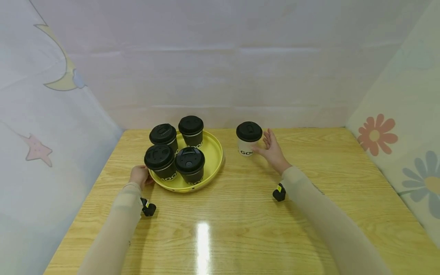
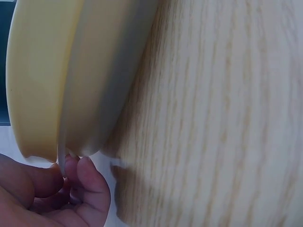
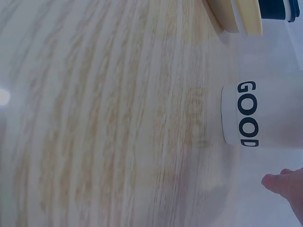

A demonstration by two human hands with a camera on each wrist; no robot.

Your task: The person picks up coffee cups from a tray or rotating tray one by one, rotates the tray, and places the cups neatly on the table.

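My left hand [image 1: 139, 176] is at the near left side of a round yellow tray [image 1: 214, 154]. In the left wrist view, thumb and curled fingers pinch a thin edge of the tray [image 2: 42, 85]. Several dark paper cups with black lids, among them a front one [image 1: 190, 165], stand upright on it. To the tray's right, a white paper cup [image 1: 245, 147] with a black lid and dark "GOOD" lettering stands on the table. Beside that white cup is my right hand [image 1: 273, 152], fingers spread and thumb tip overlapping the cup's right side in the head view.
The wooden table [image 1: 240, 221] carries the tray and the white cup. A pale cloth backdrop [image 1: 220, 76] rises right behind them. Printed cloth walls [image 1: 405, 126] stand along the left and right sides. A small black device [image 1: 279, 193] sits at each wrist.
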